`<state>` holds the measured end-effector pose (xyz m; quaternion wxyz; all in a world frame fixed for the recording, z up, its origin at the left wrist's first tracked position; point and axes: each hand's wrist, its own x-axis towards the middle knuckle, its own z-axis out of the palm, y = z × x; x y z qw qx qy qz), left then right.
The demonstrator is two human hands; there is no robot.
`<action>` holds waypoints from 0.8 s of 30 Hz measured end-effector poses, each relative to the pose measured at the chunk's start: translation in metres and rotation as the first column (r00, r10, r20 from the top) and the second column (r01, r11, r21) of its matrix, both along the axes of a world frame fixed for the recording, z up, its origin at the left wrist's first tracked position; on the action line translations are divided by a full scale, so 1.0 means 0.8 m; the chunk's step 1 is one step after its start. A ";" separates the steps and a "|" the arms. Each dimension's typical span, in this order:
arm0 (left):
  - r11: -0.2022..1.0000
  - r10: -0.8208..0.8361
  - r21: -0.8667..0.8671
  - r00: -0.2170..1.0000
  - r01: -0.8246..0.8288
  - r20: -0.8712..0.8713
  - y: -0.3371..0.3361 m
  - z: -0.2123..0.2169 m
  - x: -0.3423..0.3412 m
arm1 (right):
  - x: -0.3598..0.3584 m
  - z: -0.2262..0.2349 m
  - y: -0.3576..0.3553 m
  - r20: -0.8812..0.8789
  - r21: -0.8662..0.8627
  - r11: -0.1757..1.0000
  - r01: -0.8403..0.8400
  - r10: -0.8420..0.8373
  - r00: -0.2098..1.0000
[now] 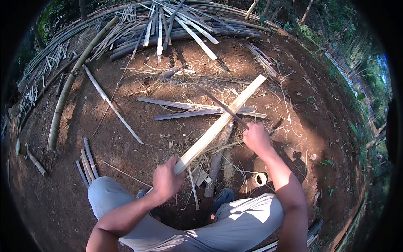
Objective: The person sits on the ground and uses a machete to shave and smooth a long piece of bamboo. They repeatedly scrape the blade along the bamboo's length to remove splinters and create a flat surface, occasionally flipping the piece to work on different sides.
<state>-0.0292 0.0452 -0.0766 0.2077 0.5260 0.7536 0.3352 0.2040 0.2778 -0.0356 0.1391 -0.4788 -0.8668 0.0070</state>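
My left hand [168, 178] is closed round the near end of a pale split bamboo strip [210, 133], which slants up and away to the right. Gripped in my right hand [257, 137] is a long, dark-bladed knife [213, 98]. Its blade crosses the strip a little beyond mid-length, pointing to the far left; whether the edge bites into the wood I cannot tell. Under the strip, a short log [217, 168] lies on the ground between my feet, with thin curled shavings about it.
Split bamboo strips [193, 31] lie heaped across the far side. A long bamboo pole [67, 90] curves along the left. Darker strips [176, 114] lie on the soil beyond my hands. A short hollow bamboo piece [260, 179] stands near my right knee. Several strips [87, 161] lie by my left knee.
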 end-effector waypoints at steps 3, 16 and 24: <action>1.000 0.015 0.007 0.999 -0.015 -0.032 0.009 0.008 0.001 | -0.031 -0.012 -0.022 0.122 0.053 0.961 -0.272 0.264 0.957; 0.995 0.076 0.071 0.983 -0.065 -0.166 0.009 0.033 -0.006 | -0.034 0.021 -0.049 0.076 0.010 0.987 -0.158 0.157 0.985; 0.952 0.032 0.295 0.928 0.085 -0.371 0.015 0.046 -0.011 | -0.042 0.066 -0.082 -0.673 -0.710 0.597 -0.375 -0.418 0.610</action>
